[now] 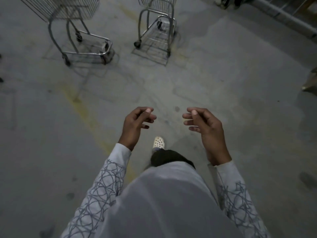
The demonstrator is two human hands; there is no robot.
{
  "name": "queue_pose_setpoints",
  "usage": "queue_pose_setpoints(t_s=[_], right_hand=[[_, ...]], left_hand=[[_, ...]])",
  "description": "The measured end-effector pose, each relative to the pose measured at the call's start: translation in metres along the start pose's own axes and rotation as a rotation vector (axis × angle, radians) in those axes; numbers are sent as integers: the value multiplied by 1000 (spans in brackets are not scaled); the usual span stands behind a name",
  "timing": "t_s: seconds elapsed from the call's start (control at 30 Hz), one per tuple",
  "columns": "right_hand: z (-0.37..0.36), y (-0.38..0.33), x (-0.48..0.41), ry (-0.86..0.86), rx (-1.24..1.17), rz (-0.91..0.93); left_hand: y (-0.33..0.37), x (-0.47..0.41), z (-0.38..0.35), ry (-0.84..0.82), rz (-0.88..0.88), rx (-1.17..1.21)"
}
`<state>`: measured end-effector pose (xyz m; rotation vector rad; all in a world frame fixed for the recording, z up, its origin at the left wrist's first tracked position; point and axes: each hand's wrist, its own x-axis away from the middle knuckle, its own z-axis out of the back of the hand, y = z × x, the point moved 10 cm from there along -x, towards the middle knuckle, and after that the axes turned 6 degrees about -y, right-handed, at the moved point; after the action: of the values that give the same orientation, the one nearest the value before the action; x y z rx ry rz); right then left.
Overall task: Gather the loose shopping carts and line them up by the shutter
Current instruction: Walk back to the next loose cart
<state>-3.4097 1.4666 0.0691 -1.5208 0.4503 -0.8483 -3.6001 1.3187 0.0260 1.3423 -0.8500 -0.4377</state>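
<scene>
Carts stood loose in the upper part of the frame, neither in hand. The left-hand cart (89, 53) sat at upper left with its base angled toward the right. The centre cart (158, 42) sat at upper centre, narrow end pointing down-frame toward the person. The two were near each other but apart and not nested. Only lower frames and basket bottoms showed; the handles lay out of view, and no shutter was visible.

The left hand (137, 124) and right hand (205, 127) hung at lower centre, well short of both carts, fingers loosely curled and apart, holding nothing. One shoe (159, 142) was forward between them on the concrete floor (223, 83).

Risks judged from this position:
- The carts faced different ways, so driving one into the other without squaring them first would likely jam the frames rather than nest them.
- A push on the centre cart from its narrow end would give poor steering, and the casters could swing it toward the metal rail (283, 14) at upper right.
- The floor looked patched and uneven, so a caster could snag and slew a cart.
- Light was poor; the leading foot could strike a low base frame.
- Fingers caught between closing baskets could be pinched.
</scene>
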Motion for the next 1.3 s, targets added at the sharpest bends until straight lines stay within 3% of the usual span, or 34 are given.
queue_pose_setpoints(t_s=[0.23, 0.4, 0.53, 0.73, 0.93, 1.07, 1.3], right_hand=[[-55, -5, -199, -24, -35, -136], [-118, -19, -314, -133, 5, -245], [-173, -20, -401, -141, -9, -279], [-253, -36, -535, -133, -16, -338], [-293, -141, -633, -27, -33, -186], [-295, -191, -667, 3, -54, -126], [-277, -218, -749, 99, -151, -114]], left_hand=[[100, -140, 43, -17, -62, -51], [185, -206, 89, -25, -232, -81], [213, -280, 132, -47, -288, -86], [197, -432, 220, -83, -172, -104], [235, -570, 293, -107, -49, -78], [246, -659, 310, -152, 19, -84], [220, -791, 297, -217, 127, -138]])
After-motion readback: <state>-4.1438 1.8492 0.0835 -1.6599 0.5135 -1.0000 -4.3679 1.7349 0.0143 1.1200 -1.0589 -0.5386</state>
